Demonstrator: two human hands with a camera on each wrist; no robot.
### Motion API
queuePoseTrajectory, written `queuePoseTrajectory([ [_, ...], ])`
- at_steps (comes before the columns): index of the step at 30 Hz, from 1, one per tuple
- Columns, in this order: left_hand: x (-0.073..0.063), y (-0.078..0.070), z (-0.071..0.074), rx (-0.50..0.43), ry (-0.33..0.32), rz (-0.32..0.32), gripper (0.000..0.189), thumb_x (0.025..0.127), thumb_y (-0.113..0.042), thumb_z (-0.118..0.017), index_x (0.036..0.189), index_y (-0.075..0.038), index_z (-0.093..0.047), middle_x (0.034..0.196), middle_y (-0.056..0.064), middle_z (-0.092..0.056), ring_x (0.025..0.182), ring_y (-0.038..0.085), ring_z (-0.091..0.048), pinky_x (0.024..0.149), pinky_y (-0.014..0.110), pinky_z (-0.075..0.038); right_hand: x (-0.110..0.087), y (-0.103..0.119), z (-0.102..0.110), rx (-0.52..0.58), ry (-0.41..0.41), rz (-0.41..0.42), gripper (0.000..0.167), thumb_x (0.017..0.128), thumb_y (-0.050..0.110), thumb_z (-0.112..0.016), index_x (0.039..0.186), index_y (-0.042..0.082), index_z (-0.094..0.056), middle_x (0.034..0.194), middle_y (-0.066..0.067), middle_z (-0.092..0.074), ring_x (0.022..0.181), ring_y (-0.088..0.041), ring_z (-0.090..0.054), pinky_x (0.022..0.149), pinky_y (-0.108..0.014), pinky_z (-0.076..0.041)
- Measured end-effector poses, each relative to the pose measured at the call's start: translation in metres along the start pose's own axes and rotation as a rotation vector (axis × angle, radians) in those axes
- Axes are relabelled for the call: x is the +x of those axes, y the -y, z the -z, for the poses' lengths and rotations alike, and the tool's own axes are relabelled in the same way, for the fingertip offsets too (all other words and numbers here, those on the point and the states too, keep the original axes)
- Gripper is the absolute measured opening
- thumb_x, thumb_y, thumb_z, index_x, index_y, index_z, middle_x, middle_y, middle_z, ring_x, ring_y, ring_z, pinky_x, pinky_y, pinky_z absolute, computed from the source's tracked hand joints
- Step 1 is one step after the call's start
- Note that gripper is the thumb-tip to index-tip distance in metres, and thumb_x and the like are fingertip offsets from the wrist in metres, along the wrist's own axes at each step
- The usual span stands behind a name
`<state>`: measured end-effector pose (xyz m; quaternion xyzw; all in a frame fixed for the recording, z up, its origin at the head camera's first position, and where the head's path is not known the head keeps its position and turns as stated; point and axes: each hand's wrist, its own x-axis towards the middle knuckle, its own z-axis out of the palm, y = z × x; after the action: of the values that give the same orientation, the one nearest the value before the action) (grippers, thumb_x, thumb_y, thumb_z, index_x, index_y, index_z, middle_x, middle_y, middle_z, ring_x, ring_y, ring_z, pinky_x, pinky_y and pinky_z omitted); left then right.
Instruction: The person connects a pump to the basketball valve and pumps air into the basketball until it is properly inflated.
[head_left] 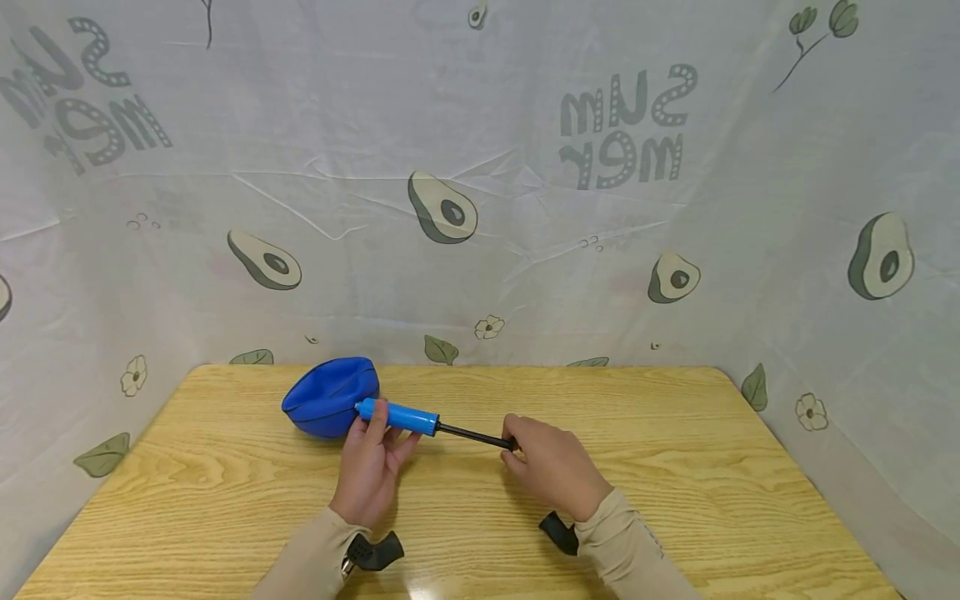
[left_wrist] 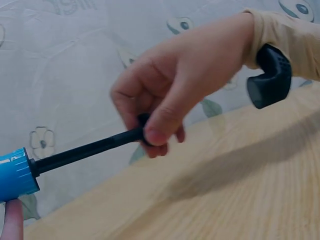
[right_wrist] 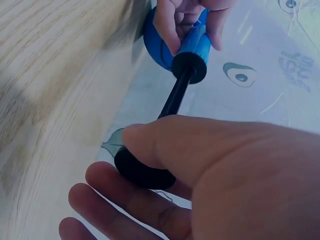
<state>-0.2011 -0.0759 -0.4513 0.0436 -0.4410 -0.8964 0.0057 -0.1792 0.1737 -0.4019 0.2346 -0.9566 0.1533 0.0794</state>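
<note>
A blue hand pump [head_left: 397, 415] points into a limp blue ball [head_left: 330, 397] lying on the wooden table [head_left: 675, 450]. My left hand [head_left: 372, 454] grips the pump's blue barrel [right_wrist: 196, 40] near the ball. The black rod [head_left: 472, 436] is drawn out to the right, and my right hand [head_left: 551, 462] pinches the black handle [right_wrist: 142, 170] at its end between thumb and fingers. In the left wrist view the barrel's end [left_wrist: 15, 172] and the rod [left_wrist: 85, 150] run to the right hand [left_wrist: 175, 95].
A white cloth printed with avocados [head_left: 442, 208] hangs behind and beside the table. Black wrist mounts [head_left: 375, 552] sit on both beige sleeves. The table's back edge lies just past the ball.
</note>
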Motion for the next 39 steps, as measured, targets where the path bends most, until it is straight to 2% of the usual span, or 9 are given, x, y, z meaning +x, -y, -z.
queuePoseTrajectory([
  [3, 0.002, -0.002, 0.003, 0.005, -0.005, -0.018, 0.037, 0.111, -0.041, -0.042, 0.136, -0.015, -0.037, 0.117, 0.002, -0.045, 0.113, 0.013, -0.057, 0.102, 0.036, -0.056, 0.0, -0.001, 0.0, -0.003, 0.006, -0.004, 0.017, 0.094, 0.017, -0.078, 0.092, 0.018, -0.06, 0.083, 0.008, -0.062, 0.064, -0.006, -0.053, 0.053, -0.025, -0.044],
  [7, 0.003, -0.002, 0.004, 0.013, -0.015, -0.004, 0.035, 0.111, -0.041, -0.041, 0.134, -0.015, -0.037, 0.117, 0.001, -0.046, 0.112, 0.012, -0.057, 0.102, 0.034, -0.056, -0.001, -0.001, 0.0, 0.003, 0.017, -0.008, 0.015, 0.094, 0.017, -0.078, 0.094, 0.016, -0.063, 0.085, 0.006, -0.065, 0.068, -0.008, -0.058, 0.055, -0.026, -0.047],
  [13, 0.004, -0.002, 0.003, -0.008, -0.029, 0.002, 0.032, 0.111, -0.041, -0.042, 0.129, -0.015, -0.038, 0.119, 0.002, -0.045, 0.115, 0.013, -0.056, 0.105, 0.039, -0.053, -0.001, 0.0, -0.001, -0.005, 0.019, -0.009, 0.012, 0.093, 0.013, -0.075, 0.102, 0.012, -0.067, 0.088, 0.004, -0.067, 0.07, -0.008, -0.061, 0.057, -0.027, -0.05],
  [18, 0.004, -0.004, 0.004, -0.015, -0.03, 0.018, 0.034, 0.11, -0.04, -0.043, 0.13, -0.013, -0.037, 0.119, 0.003, -0.045, 0.115, 0.014, -0.056, 0.107, 0.041, -0.052, 0.0, 0.003, -0.001, -0.03, 0.011, 0.006, 0.01, 0.094, 0.01, -0.075, 0.1, 0.011, -0.068, 0.085, 0.005, -0.066, 0.067, -0.007, -0.059, 0.056, -0.026, -0.05],
  [26, 0.002, -0.004, 0.004, -0.01, -0.038, 0.029, 0.036, 0.11, -0.04, -0.043, 0.132, -0.012, -0.037, 0.117, 0.001, -0.046, 0.113, 0.012, -0.057, 0.106, 0.039, -0.053, 0.002, 0.005, 0.0, -0.04, 0.005, 0.081, 0.013, 0.093, 0.013, -0.079, 0.099, 0.01, -0.067, 0.081, 0.006, -0.063, 0.064, -0.005, -0.053, 0.054, -0.024, -0.046],
  [32, -0.004, 0.002, -0.001, -0.002, -0.046, 0.072, 0.034, 0.11, -0.039, -0.043, 0.132, -0.012, -0.038, 0.115, 0.001, -0.05, 0.11, 0.01, -0.061, 0.103, 0.037, -0.056, 0.003, 0.005, 0.0, -0.025, 0.038, 0.131, 0.012, 0.095, 0.017, -0.078, 0.099, 0.012, -0.068, 0.081, 0.007, -0.062, 0.065, -0.004, -0.052, 0.056, -0.023, -0.047],
  [39, -0.01, 0.011, -0.006, 0.0, -0.023, 0.127, 0.043, 0.11, -0.038, -0.046, 0.138, -0.008, -0.034, 0.115, 0.001, -0.052, 0.11, 0.01, -0.062, 0.099, 0.033, -0.058, 0.004, 0.004, -0.001, 0.014, 0.083, 0.179, 0.014, 0.095, 0.024, -0.078, 0.098, 0.014, -0.068, 0.079, 0.01, -0.06, 0.063, 0.001, -0.049, 0.056, -0.02, -0.046],
])
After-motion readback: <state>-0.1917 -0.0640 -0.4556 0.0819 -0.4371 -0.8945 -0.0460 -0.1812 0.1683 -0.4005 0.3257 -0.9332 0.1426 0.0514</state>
